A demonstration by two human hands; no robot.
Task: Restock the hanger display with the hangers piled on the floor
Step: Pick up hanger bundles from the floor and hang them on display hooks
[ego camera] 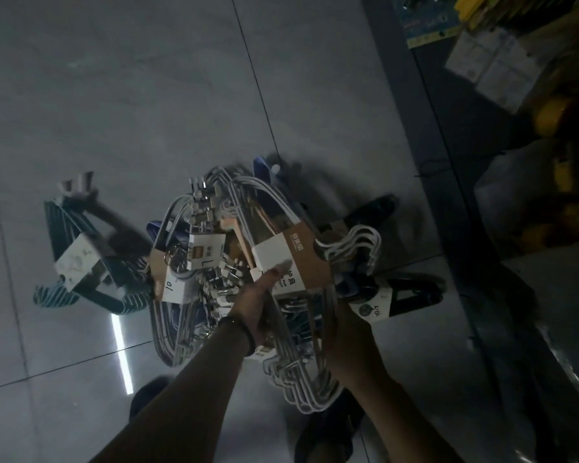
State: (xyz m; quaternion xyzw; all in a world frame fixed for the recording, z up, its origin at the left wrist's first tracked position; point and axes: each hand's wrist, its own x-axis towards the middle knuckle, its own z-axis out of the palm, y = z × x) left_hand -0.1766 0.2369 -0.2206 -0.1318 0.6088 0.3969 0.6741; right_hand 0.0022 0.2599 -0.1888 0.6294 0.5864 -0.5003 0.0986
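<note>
Left hand curled round bundle of white wire hangers, thumb on its cardboard sleeve, frame centre. Right hand against bundle at its 4 o'clock; fingers hidden, grip unreadable. Hanger pile beneath on tiled floor: striped hangers at 9 o'clock, black hangers at 3 o'clock.

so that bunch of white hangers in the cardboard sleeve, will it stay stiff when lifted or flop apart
Probably lifts as one stiff bunch: the cardboard sleeve wraps the white hangers together. Likely light for its size: thin frames, open middles. Its hooks stick out and may snag the clip hangers beside it.
</note>
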